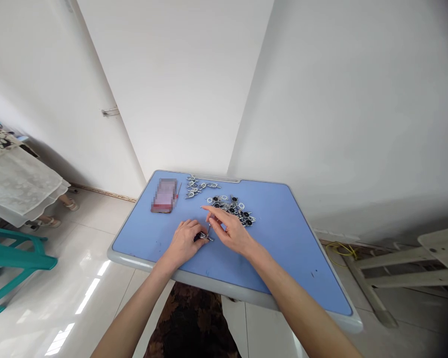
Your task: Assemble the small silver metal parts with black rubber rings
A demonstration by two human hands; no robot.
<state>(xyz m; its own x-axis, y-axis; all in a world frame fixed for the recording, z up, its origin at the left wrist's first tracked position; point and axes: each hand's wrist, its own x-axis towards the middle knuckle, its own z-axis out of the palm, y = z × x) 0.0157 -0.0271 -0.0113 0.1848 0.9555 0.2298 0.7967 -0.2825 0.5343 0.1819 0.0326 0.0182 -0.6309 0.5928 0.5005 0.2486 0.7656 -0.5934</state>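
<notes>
My left hand (185,241) rests on the blue tabletop, its fingers closed around a small metal bracket piece (204,235) with a dark part on it. Just to the right, my right hand (229,231) has thumb and fingers pinched near a thin metal rod (209,228) that meets the piece, while its index finger stretches out. What the rod is cannot be made out. Behind my right hand lies a pile of metal pieces with black round parts (248,223). Farther back on the left is a smaller group of metal pieces (192,192).
A phone (165,195) lies on the left of the blue table (283,238), beside a thin tool with some red (177,195). White walls stand behind. A green stool (18,253) and a person's white skirt (26,181) are at left; a beige metal frame (406,268) stands right.
</notes>
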